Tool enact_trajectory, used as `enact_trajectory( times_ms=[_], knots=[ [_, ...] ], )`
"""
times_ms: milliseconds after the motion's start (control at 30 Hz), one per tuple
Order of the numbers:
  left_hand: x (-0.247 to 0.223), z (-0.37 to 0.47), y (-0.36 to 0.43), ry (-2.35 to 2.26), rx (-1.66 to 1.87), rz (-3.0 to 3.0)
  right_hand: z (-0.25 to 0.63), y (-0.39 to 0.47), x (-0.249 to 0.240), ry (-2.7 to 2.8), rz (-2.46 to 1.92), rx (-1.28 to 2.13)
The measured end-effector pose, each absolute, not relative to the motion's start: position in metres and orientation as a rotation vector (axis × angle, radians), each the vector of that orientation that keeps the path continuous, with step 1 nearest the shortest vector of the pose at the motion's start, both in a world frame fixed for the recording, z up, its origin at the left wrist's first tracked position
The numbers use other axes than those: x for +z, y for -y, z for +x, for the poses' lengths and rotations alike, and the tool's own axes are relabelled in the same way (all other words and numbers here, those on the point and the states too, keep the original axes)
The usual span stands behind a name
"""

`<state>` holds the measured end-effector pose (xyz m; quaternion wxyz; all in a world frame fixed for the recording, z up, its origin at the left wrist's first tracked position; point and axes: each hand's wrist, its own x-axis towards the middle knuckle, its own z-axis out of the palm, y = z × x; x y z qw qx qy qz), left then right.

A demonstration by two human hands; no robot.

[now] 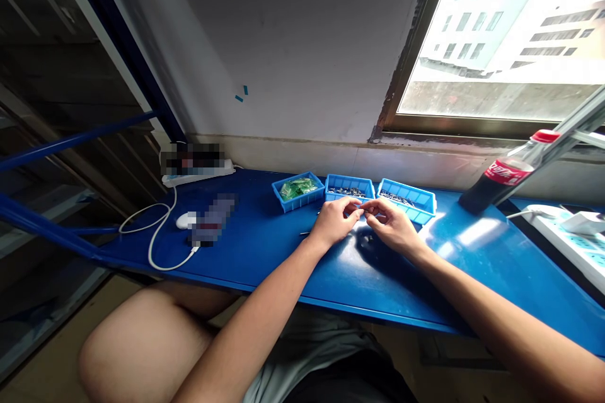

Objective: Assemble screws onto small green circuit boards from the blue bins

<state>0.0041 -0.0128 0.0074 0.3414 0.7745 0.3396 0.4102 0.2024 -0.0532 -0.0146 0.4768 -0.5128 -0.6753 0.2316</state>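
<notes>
My left hand (pixel 336 220) and my right hand (pixel 388 221) meet fingertip to fingertip just above the blue table. Both are pinched closed around something small and dark, too small to name. Right behind them stands a blue bin (pixel 350 180) of small metal parts. A second blue bin (pixel 428 203), beyond my right hand, holds thin metal pieces that look like screws. To the left, another blue bin (pixel 297 204) contains green plastic packets (pixel 299 187). A thin metal piece (pixel 305 233) lies on the table by my left wrist.
A cola bottle (pixel 508 170) stands at the back right, near a white power strip (pixel 574 239). On the left lie a blurred phone (pixel 212 220) with a white cable (pixel 154 245), a white earbud case (pixel 186 220) and another power strip (pixel 203 172). The table's front edge (pixel 359 313) runs above my lap.
</notes>
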Motion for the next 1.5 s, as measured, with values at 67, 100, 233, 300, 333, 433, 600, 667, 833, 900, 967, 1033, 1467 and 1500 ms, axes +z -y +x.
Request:
enact_trajectory(
  times_ms=[67,100,233,300,333,433,600,667,833,900,967,1033,1467,1500],
  knots=[
    [0.01,0.003,0.014,-0.894,1.067,2.047,0.202,0.054,-0.013,1.652,-1.257,0.555],
    [0.011,0.003,0.014,-0.906,1.066,2.062,0.202,0.055,-0.012,1.646,-1.249,0.561],
    [0.012,0.001,0.015,-0.959,1.017,2.079,0.202,0.055,-0.013,1.618,-1.196,0.589],
    [0.011,0.002,0.015,-0.945,0.989,2.076,0.202,0.055,-0.013,1.644,-1.186,0.575],
    [0.011,0.002,0.015,-0.935,0.984,2.072,0.202,0.055,-0.014,1.663,-1.186,0.562],
    [0.009,0.002,0.014,-0.912,0.991,2.055,0.202,0.054,-0.014,1.69,-1.185,0.533],
    [0.004,0.003,0.01,-0.91,1.063,2.045,0.203,0.056,-0.012,1.641,-1.212,0.602],
    [0.002,0.002,0.008,-0.893,1.066,2.069,0.202,0.057,-0.011,1.633,-1.223,0.617],
    [-0.001,0.002,0.007,-0.842,1.051,2.104,0.202,0.056,-0.013,1.612,-1.233,0.605],
    [0.0,0.003,0.008,-0.853,1.07,2.08,0.203,0.054,-0.015,1.596,-1.226,0.619],
    [0.001,0.003,0.009,-0.861,1.085,2.065,0.204,0.053,-0.017,1.592,-1.221,0.654],
    [0.003,0.004,0.01,-0.861,1.081,2.072,0.204,0.053,-0.018,1.595,-1.217,0.694],
    [0.008,0.003,0.013,-0.94,1.056,2.142,0.205,0.051,-0.019,1.672,-1.259,0.579],
    [0.009,0.003,0.014,-0.959,1.044,2.153,0.205,0.052,-0.018,1.678,-1.26,0.562]
  ],
)
